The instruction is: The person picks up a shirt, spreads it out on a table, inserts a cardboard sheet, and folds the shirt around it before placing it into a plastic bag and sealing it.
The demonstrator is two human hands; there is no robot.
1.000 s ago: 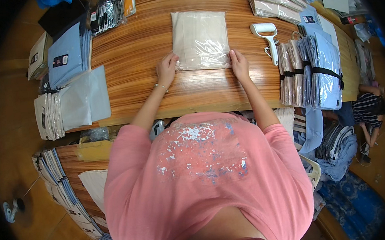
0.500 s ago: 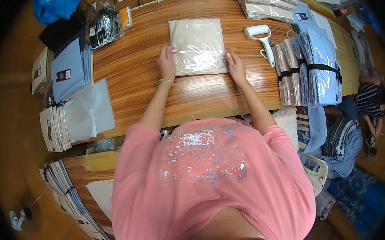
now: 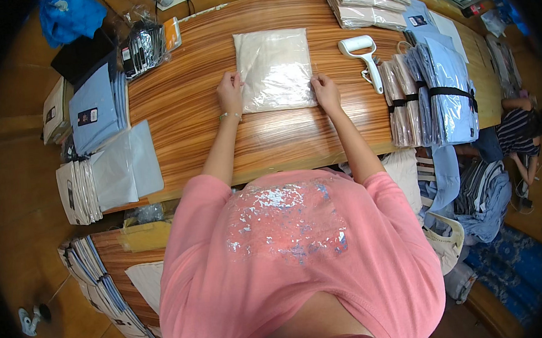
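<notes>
A cream folded garment in a clear plastic bag [image 3: 275,71] lies flat on the wood-grain table in front of me. My left hand [image 3: 230,91] is at the bag's left edge, its fingers curled together against the plastic. On the opposite side, my right hand [image 3: 326,91] pinches the right edge between thumb and fingers. Light glares off the bag's lower half. Right of the bag rests a white lint roller [image 3: 362,59] with its handle toward me.
Bagged garments in black straps [image 3: 452,106] stand at the table's right, below stacked cream packages [image 3: 366,8]. Along the left are blue folded shirts [image 3: 95,103], clear bags [image 3: 143,156] and a bundle of black tags [image 3: 143,52]. Another person in stripes [image 3: 516,130] is at far right.
The whole view has tilted slightly. Both hands stay at the bag's side edges, and the bag lies in nearly the same place on the table.
</notes>
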